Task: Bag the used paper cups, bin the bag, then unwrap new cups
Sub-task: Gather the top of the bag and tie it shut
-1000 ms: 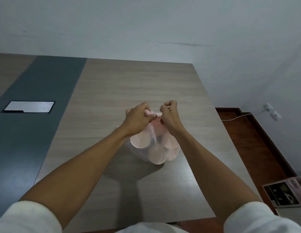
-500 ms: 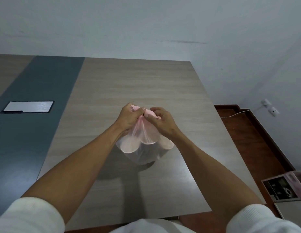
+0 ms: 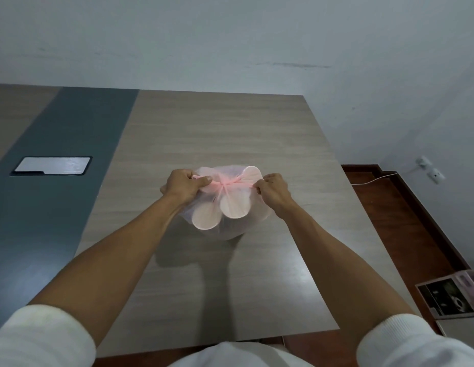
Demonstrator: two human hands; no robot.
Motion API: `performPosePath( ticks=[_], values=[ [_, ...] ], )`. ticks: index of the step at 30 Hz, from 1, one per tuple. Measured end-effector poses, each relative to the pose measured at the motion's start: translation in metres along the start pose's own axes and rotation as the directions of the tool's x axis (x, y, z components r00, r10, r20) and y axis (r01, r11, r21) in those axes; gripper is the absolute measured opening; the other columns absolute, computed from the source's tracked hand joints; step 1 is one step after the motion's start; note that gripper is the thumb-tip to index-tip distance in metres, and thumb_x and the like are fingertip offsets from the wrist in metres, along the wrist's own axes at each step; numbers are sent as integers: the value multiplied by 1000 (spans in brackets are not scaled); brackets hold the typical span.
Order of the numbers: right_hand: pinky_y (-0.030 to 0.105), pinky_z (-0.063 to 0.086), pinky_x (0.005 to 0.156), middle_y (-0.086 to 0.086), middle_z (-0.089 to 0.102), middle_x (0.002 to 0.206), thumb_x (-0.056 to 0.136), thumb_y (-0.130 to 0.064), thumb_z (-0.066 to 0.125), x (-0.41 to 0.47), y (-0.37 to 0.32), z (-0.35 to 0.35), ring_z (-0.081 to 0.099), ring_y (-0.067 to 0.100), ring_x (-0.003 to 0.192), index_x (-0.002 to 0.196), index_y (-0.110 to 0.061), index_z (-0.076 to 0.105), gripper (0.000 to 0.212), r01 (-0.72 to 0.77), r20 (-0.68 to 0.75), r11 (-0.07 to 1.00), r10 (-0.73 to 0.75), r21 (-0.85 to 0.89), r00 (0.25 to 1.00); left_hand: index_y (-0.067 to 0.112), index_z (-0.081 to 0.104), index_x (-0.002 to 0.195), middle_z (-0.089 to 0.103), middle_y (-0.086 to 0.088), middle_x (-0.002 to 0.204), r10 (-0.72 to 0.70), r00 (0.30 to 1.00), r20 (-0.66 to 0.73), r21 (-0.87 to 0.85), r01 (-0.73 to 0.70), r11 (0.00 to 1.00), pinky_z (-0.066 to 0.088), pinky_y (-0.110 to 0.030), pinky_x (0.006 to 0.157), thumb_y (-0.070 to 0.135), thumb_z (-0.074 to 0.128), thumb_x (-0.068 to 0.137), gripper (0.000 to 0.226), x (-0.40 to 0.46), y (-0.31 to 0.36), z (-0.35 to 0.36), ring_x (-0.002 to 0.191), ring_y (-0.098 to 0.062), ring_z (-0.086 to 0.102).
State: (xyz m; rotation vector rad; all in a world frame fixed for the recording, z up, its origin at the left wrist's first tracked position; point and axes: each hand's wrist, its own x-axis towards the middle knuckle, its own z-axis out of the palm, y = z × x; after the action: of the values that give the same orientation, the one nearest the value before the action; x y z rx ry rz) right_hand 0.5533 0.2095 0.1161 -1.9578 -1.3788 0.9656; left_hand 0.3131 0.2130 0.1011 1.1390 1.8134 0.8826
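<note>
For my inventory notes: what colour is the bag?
Translucent pale pink bag, seen in the head view.

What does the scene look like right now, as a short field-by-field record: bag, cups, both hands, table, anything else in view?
bag: translucent pink bag resting on the table, mouth gathered into a knot at the top
cups: paper cups inside the bag, three rims showing through
left hand: left hand closed on one bag tail, pulling left
right hand: right hand closed on the other tail, pulling right
table: wooden table with a grey strip
other: box at lower right
bin: not in view
</note>
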Motion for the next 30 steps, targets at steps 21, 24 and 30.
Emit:
performPosePath(
  ticks=[21,24,30],
  values=[
    [37,59,72,17,63,82,97,8,54,-15,-8,30,64,22,66,111,0,62,17,-41,196,774,-108,632,975,6,79,108,78,-11,111,227,946,232,-357,-134,924,60,-45,99,6,87,82,27,-41,3,23,105,-25,75],
    [38,59,67,17,65,81,94,9,60,-14,-5,32,63,22,62,119,-5,50,30,-68,168,762,-54,644,984,2,71,113,77,-9,106,263,949,173,-312,-200,929,60,-35,95,0,81,88,27,-45,5,31,96,-16,74],
    [32,55,62,17,67,69,92,7,63,-17,-1,31,61,20,55,85,4,70,11,-61,210,780,-92,623,973,-4,75,114,78,-24,105,279,891,359,-392,-127,911,59,-45,101,-5,71,94,21,-39,4,31,101,-35,76]
  ],
)
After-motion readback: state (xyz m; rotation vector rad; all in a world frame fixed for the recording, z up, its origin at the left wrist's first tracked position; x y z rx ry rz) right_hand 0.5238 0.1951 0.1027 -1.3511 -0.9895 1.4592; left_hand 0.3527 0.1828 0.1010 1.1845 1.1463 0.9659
